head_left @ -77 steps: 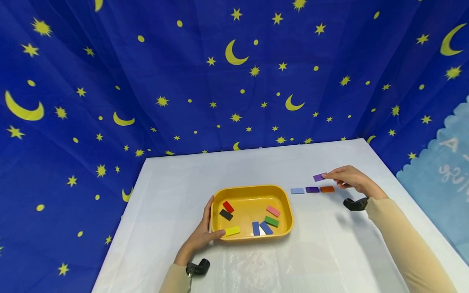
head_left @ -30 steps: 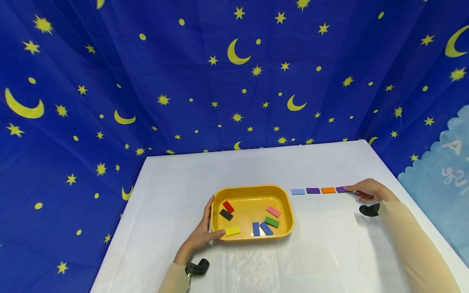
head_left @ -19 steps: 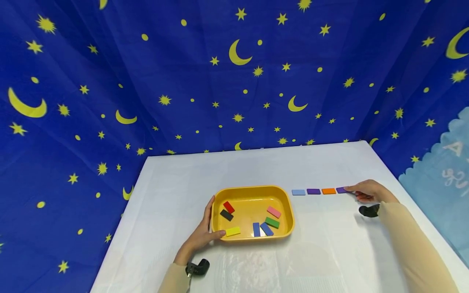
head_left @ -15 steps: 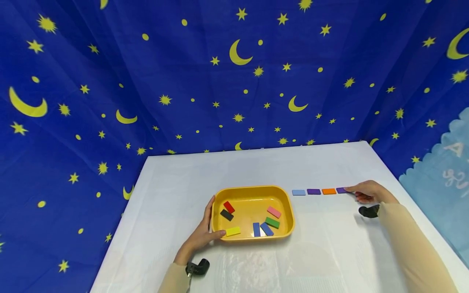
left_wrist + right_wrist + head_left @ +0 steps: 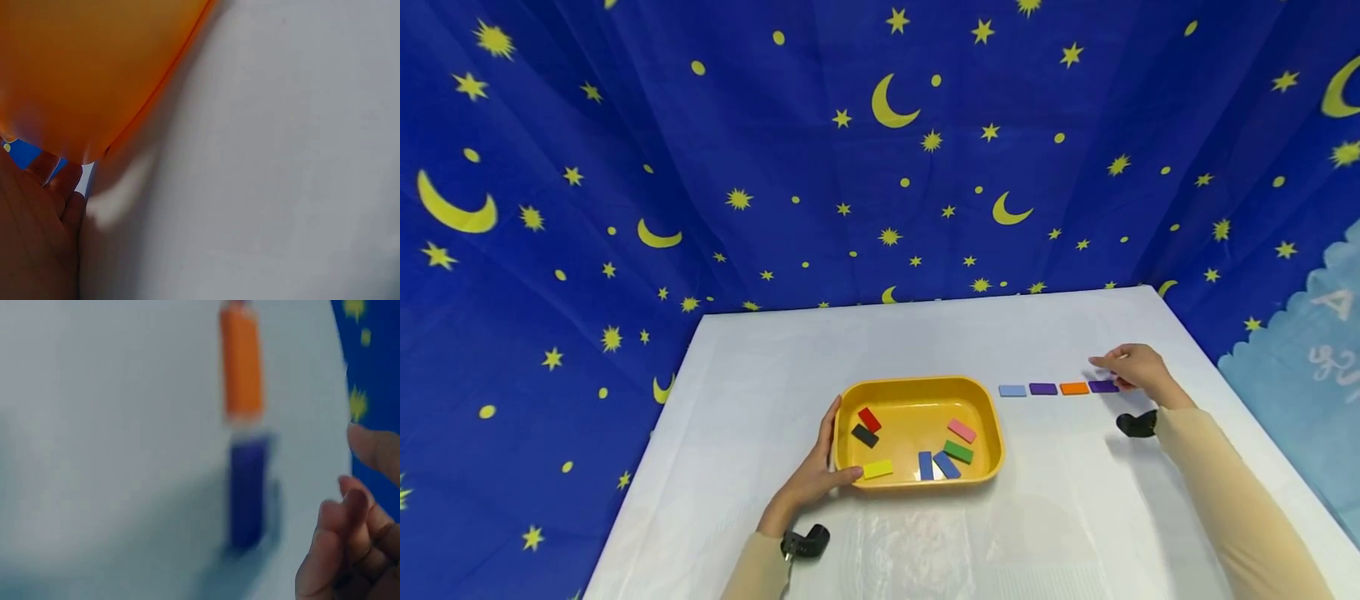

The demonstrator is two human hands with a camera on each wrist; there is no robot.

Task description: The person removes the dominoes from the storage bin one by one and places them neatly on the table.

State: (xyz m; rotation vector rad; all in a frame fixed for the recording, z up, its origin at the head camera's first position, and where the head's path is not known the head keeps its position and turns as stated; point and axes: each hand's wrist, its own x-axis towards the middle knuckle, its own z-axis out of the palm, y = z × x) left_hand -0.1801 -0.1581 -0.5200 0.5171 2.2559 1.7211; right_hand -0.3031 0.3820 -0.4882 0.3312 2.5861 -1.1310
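Currently, four flat rectangular tiles lie end to end, with small gaps, in a row on the white table [image 5: 925, 350] at about 3 o'clock from the tray: a light blue tile [image 5: 1012, 390], a dark purple tile [image 5: 1042, 388], an orange tile [image 5: 1074, 388] and a second purple tile [image 5: 1103, 386] at the row's outer end. Your right hand [image 5: 1131, 367] hovers just above and beyond that last tile, fingers loosely curled, holding nothing; the right wrist view shows a gap between fingertips and tile.

By this layout, four pieces appear placed and seven remain in the yellow tray [image 5: 992, 433]: red [image 5: 869, 419], black [image 5: 864, 435], yellow [image 5: 877, 469], two blue [image 5: 926, 466] [image 5: 947, 464], green [image 5: 958, 452] and pink [image 5: 961, 430], lying loose at mixed angles.

Your left hand [image 5: 812, 479] steadies the tray at its 7 o'clock corner, thumb on the rim, fingers spread straight against the outer wall.

Tiles look thin, matte and hard-edged; the tray is smooth, glossy plastic with rounded corners. A thin white cover, faintly creased, dresses the table. Behind it, blue cloth [image 5: 625, 125] printed with yellow stars and moons hangs in folds.
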